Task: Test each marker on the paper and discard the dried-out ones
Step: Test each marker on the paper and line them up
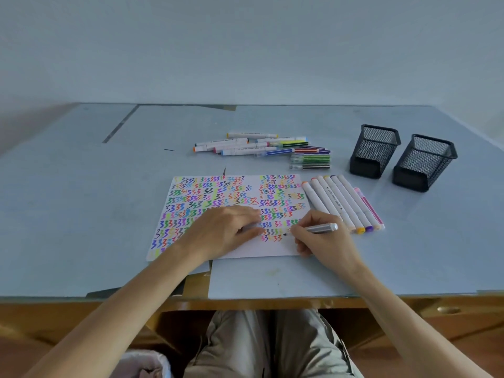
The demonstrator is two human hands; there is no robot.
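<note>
A white sheet of paper [207, 197] covered in rows of coloured squiggles lies in front of me. My right hand [319, 238] grips a grey marker [320, 228] with its dark tip touching the paper near the lowest squiggles. My left hand [223, 227] rests on the paper with its fingers spread; something pale, perhaps a cap, shows under its fingers. A row of white-barrelled markers [341, 203] lies right of the sheet. A loose pile of markers [261, 147] lies beyond the paper.
Two black mesh pen holders [373, 151] [424, 162] stand at the right of the grey table [81, 200]. A pale bin with a liner [141, 364] sits on the floor at my left knee. The table's front edge is near my lap.
</note>
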